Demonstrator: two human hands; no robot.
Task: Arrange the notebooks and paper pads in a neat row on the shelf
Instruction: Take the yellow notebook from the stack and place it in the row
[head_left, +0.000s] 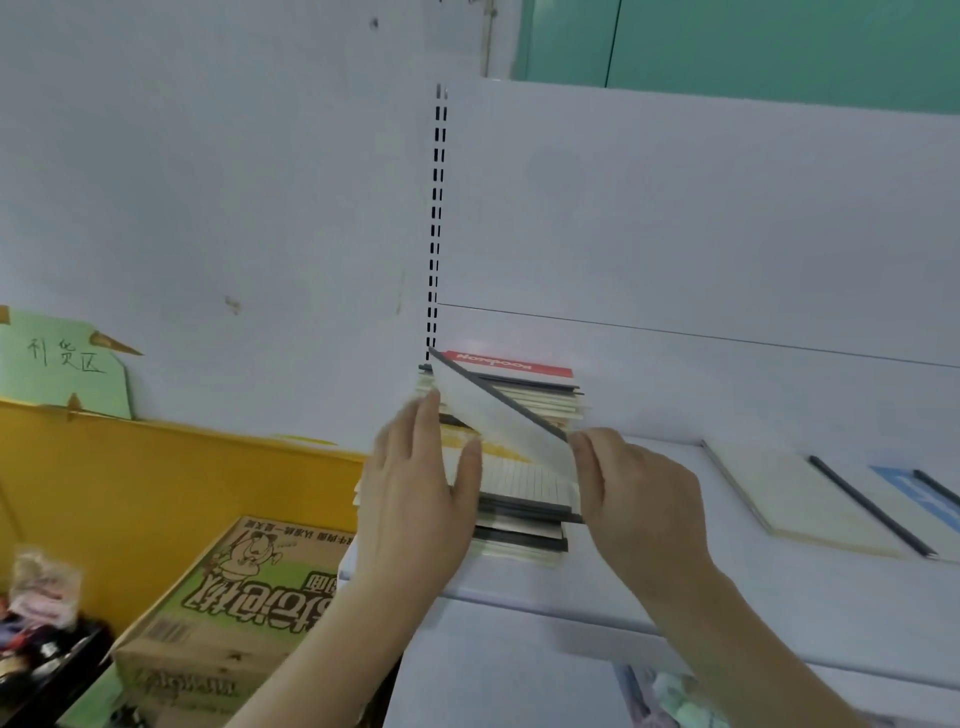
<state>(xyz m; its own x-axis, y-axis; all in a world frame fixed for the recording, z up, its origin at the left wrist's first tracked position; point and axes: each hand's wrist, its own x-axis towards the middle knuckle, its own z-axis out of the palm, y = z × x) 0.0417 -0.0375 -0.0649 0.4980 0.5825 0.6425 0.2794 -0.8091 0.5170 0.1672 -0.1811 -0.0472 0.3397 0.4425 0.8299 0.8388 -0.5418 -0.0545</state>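
On the white shelf (675, 582), a stack of notebooks (524, 519) sits at the left end, against the slotted upright (438, 218). A second stack (524, 387), topped by a red cover, lies just beyond it, farther in.

The left hand (421, 499) rests with straight fingers against the left side of the near stack, thumb over the top sheet, which shows ruled lines. The right hand (634, 493) pinches the near corner of a raised cover (498, 410), a pale sheet with a dark edge, tilted up over the stack from far left down to near right.

To the right on the shelf, well apart from the stacks, lies a cream pad (795, 499) with a dark spine, and just beside it a blue pad (919, 493) at the frame's edge.

Left of the shelf, lower down, stand a yellow board (156, 467) and a green printed carton (228, 597).
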